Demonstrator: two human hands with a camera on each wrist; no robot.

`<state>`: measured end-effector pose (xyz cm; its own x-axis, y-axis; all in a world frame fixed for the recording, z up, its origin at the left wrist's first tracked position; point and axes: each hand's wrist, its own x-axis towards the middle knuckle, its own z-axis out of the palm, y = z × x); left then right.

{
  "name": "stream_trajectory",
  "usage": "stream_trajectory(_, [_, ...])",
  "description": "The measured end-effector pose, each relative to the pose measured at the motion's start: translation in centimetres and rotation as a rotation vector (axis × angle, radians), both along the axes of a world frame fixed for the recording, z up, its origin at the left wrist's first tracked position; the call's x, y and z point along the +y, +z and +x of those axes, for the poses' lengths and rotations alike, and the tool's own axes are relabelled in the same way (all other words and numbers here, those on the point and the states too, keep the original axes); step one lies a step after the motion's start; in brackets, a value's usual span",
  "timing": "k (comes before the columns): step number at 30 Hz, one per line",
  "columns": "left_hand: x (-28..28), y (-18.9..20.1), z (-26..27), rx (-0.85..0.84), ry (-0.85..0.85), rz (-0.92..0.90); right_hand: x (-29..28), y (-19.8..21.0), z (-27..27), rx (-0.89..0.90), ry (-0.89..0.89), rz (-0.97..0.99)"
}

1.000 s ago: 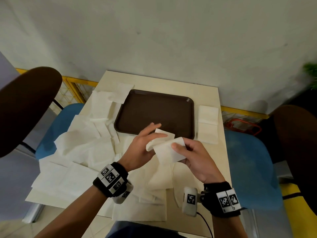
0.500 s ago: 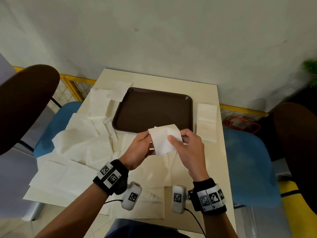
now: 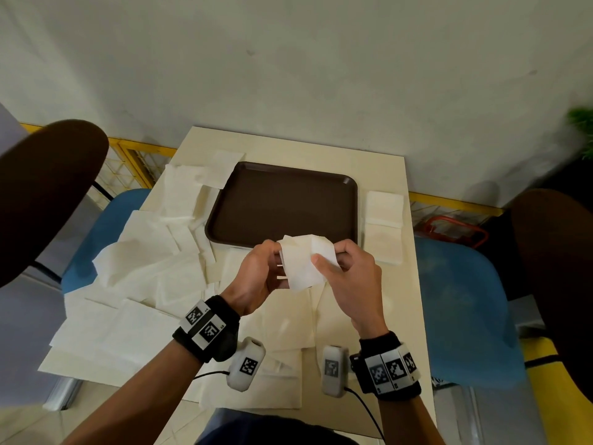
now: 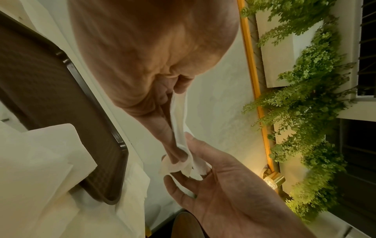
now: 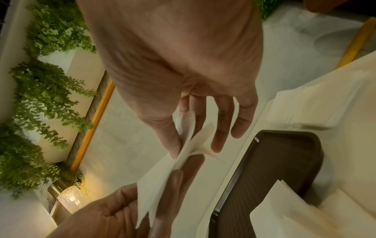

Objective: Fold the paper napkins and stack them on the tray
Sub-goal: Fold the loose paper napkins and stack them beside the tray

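Napkin [image 3: 303,263] is held in the air above the near edge of the tray [image 3: 282,203]; left hand [image 3: 260,274] and right hand [image 3: 349,274] each pinch one side between thumb and fingers, probably to line up the fold

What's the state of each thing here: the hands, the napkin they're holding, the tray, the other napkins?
Left hand: pinching the napkin.
Right hand: pinching the napkin.
Napkin: partly folded, held above the table.
Tray: empty.
Loose napkins: unfolded, heaped left.
Folded napkins: right of tray.
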<state>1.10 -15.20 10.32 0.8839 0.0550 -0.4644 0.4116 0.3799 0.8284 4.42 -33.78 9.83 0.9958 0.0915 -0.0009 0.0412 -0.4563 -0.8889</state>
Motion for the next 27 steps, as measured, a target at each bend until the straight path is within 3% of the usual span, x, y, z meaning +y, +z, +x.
stream_trajectory(9, [-1.3,0.6,0.9,-0.036,-0.092,0.120,-1.1,0.4,0.2,-0.013,-0.021,0.014])
stream_trajectory(17, [-2.6,-0.4,2.6,-0.243,-0.163,0.348,-2.3,0.4,1.0,-0.018,-0.010,0.010])
stream_trajectory(21, [-2.4,-1.4,4.1,-0.357,-0.342,0.599,-3.9,0.2,2.6,-0.094,-0.071,-0.063])
stream_trajectory(24, [-3.0,-1.8,5.4,-0.439,-0.555,0.752,-4.8,0.4,4.3,-0.050,0.105,-0.103])
stream_trajectory(27, [-3.9,-1.9,7.1,-0.481,-0.628,0.845,-5.5,-0.5,6.0,0.008,0.298,-0.115])
